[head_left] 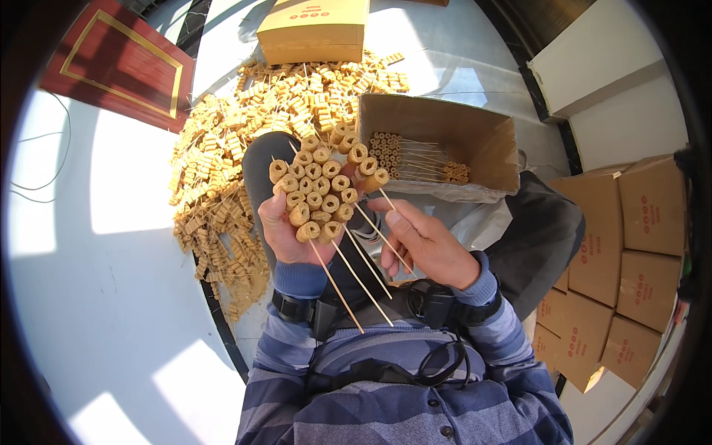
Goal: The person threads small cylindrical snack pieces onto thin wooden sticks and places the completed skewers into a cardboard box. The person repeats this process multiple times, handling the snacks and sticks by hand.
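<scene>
My left hand (276,233) is closed around a bundle of skewered rolls (315,185). These are tan, hollow, tube-shaped pieces with their round ends facing up, and thin wooden sticks (348,276) slant out below them toward my lap. At the bundle's right side, my right hand (430,241) has its thumb and fingers closed on a skewer (387,199) whose top carries a roll (377,179). Some fingers of the left hand are hidden behind the rolls. Just beyond my right hand stands an open cardboard box (460,122) with several bundled skewers (386,152) lying inside.
A large heap of similar yellow-tan skewered pieces (222,159) covers the floor beyond and left of my knee. Behind it sits a closed carton (315,33). Stacked cartons (593,252) line the right side. A red panel (122,63) with a gold border is at upper left.
</scene>
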Demonstrator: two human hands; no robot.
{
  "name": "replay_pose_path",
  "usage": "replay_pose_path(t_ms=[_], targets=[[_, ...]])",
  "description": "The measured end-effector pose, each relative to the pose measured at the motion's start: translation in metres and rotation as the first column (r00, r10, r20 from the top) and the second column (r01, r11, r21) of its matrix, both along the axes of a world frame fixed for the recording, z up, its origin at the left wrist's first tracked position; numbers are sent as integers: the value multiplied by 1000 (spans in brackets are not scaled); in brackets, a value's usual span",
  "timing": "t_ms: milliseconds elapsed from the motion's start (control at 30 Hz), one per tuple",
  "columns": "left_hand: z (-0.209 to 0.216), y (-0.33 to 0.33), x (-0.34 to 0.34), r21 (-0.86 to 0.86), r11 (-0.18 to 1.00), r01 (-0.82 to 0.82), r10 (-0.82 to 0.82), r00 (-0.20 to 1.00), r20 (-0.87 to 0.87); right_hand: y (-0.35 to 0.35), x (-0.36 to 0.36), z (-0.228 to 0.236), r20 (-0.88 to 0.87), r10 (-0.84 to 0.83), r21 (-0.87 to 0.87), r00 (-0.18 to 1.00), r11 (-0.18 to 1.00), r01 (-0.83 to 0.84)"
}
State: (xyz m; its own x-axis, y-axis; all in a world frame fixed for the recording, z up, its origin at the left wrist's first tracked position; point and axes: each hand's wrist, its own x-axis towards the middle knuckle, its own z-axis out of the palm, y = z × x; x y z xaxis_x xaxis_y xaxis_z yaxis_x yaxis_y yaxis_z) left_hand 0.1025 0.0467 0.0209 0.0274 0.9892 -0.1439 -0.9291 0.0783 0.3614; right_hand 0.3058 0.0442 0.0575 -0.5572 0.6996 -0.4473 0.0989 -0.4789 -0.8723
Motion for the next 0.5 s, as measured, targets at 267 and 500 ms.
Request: replay_pose_path(t_ms=[267, 500], targets=[[-4, -1, 4, -90, 995, -35, 25, 993, -111, 4, 11, -2, -86, 146, -116, 986, 981, -156], [-4, -2, 12, 13, 996, 92, -92, 996, 8, 2, 14, -12, -202, 187, -133, 962, 967, -216]])
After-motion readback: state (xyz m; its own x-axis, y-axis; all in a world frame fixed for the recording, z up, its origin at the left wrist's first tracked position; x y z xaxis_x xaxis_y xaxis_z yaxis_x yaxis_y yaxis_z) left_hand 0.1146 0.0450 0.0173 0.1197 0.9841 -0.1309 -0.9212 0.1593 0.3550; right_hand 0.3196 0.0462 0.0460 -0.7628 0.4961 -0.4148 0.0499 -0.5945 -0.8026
